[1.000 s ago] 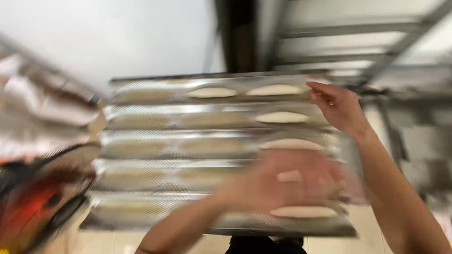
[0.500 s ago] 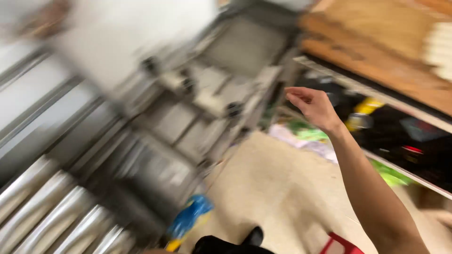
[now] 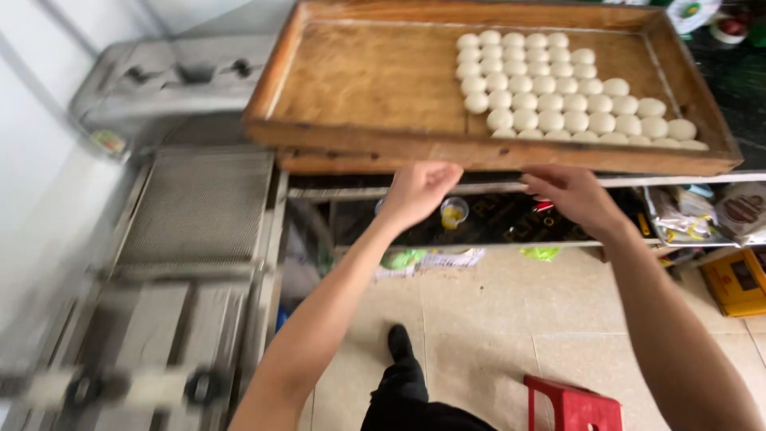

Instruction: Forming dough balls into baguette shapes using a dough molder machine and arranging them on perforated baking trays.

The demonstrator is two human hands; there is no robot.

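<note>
A large wooden tray [image 3: 359,88] rests on a counter ahead of me, with several round white dough balls [image 3: 558,96] packed in its right half. Both arms reach toward its front edge. My left hand [image 3: 419,191] hovers just below that front rim, fingers curled loosely, holding nothing. To its right, my right hand [image 3: 570,195] is likewise empty with fingers spread slightly, just under the rim. Neither hand touches the tray.
A metal dough machine with a mesh conveyor belt [image 3: 199,207] stands at left. Under the counter lies a dark shelf with a small cup [image 3: 453,212] and packets [image 3: 702,215]. A red stool [image 3: 570,403] and my foot [image 3: 399,347] are on the tiled floor.
The view has swung from a rack of dough-filled baguette trays to the wooden tray of dough balls. Both hands are now raised toward the tray's front edge.
</note>
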